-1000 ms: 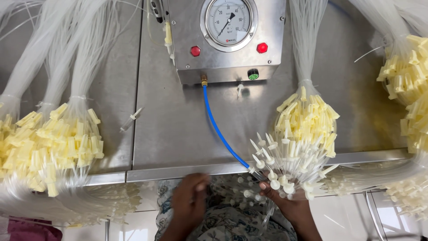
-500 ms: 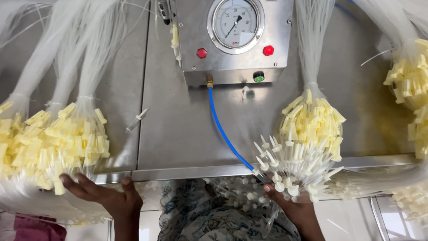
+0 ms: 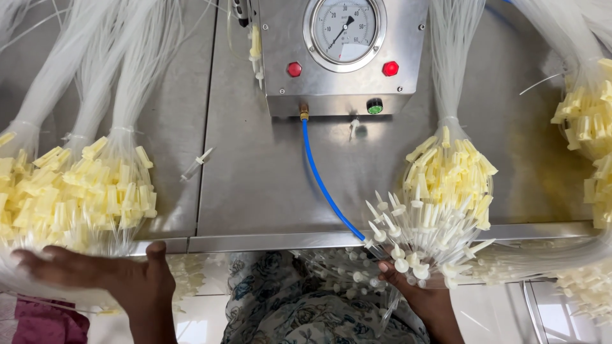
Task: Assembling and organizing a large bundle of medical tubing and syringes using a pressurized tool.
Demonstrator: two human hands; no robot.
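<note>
- My left hand (image 3: 111, 277) lies flat, fingers (image 3: 44, 264) spread apart and holding nothing, at the lower edge of the bundle of clear thin plastic tubes with pale yellow caps (image 3: 76, 194); that bundle sits toward 12 o'clock from the fingers.
- Its long axis runs from 12 to 6 o'clock, tubes above, caps below.
- My right hand (image 3: 424, 299) is closed on the fan of clear tubes with white tapered tips (image 3: 414, 239), the tips splaying toward 12 and 1 o'clock from the grip.
- The left hand is nearer the yellow-capped bundle; the right is well apart from it, at 3 o'clock.
- Count: one white-tipped fan; yellow-capped bundles number at least three (left, centre-right (image 3: 452, 175), right edge (image 3: 590, 121)), and tie bands suggest the left mass is several.
- On the stainless steel counter (image 3: 255, 185): one grey control box (image 3: 341, 57), one round pressure gauge (image 3: 344, 25), two red buttons (image 3: 294, 69), one green knob (image 3: 375, 106), one blue hose (image 3: 325, 188).
</note>
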